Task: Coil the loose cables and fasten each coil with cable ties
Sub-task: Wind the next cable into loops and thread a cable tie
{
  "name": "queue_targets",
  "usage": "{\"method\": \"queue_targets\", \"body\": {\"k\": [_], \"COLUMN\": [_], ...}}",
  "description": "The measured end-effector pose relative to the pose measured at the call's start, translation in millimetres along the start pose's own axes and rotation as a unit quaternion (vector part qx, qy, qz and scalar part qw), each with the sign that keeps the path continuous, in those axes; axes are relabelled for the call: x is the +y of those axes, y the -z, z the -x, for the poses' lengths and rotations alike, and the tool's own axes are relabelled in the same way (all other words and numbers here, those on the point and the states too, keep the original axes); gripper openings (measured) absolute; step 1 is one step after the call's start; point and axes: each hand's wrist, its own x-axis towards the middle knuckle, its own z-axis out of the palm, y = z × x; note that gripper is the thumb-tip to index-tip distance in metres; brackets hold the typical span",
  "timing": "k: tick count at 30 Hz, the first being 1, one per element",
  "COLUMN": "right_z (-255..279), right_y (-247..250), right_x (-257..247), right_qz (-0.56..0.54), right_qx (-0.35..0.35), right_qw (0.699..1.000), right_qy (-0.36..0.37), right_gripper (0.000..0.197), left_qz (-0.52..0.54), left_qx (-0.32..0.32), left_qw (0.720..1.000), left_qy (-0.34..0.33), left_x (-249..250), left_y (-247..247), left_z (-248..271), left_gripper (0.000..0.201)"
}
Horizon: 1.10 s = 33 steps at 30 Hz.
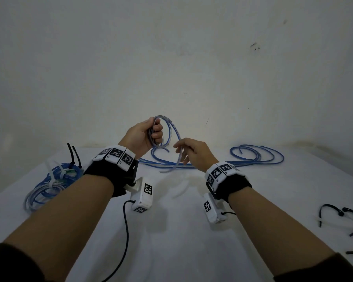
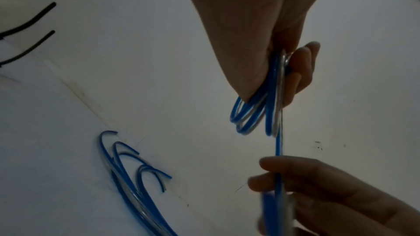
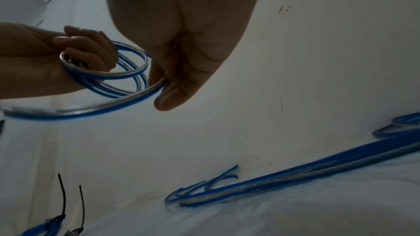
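blue cable point(image 1: 165, 131) coil in L hand point(image 1: 143, 135), tail thru R hand point(image 1: 194, 152)

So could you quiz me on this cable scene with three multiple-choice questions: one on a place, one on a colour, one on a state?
1. Where do the tied bundles lie on the table?
A. by the left arm
B. far right
C. under the right hand

2. What colour is the coil?
A. red
B. blue and clear
C. yellow

3. What is the left hand doing?
A. resting flat
B. pointing
C. gripping the coil

Answers: 1 A, the head view shows them beside the left forearm; 2 B, every view shows blue beside clear; 3 C, its fingers curl round the loops while the right hand pinches the tail.
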Motion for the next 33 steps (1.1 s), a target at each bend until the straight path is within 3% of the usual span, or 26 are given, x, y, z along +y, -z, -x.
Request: {"method": "queue_targets", "body": {"k": [4, 8, 13, 18, 22, 29, 33], "right_z": [3, 1, -1, 0, 0, 4, 4], "right_y": [-1, -5, -13, -20, -24, -22, -16], "right_x": [-2, -2, -5, -6, -11, -20, -18], "right_qz": [0.048, 0.087, 0.093, 0.096, 0.095, 0.08, -0.021], "right_qx": [-0.034, -0.002, 0.038, 0.047, 0.036, 0.007, 0.094], "right_qw": [0.998, 0.994, 0.988, 0.989, 0.991, 0.994, 0.995], "right_qy": [0.034, 0.071, 0.113, 0.1, 0.09, 0.071, 0.024], "right_gripper": [0.031, 0.019, 0.02, 0.021, 0.021, 0.02, 0.013], "left_qz": [0.001, 0.005, 0.047, 0.048, 0.026, -0.115, -0.17], "left_qx": [-0.005, 0.004, 0.03, 0.047, 0.061, 0.092, 0.114], "left_qw": [1.0, 1.0, 0.998, 0.997, 0.995, 0.987, 0.976], "left_qy": [-0.016, -0.017, -0.016, -0.044, -0.07, -0.071, -0.07], "left_x": [1, -3, -10, -12, -17, -23, -20], "left_y": [1, 1, -2, -9, -17, -18, -21], "left_z": [-2, -1, -2, -4, -4, -6, -6], "left_gripper": [0.031, 0.031, 0.036, 0.041, 0.031, 0.03, 0.032]}}
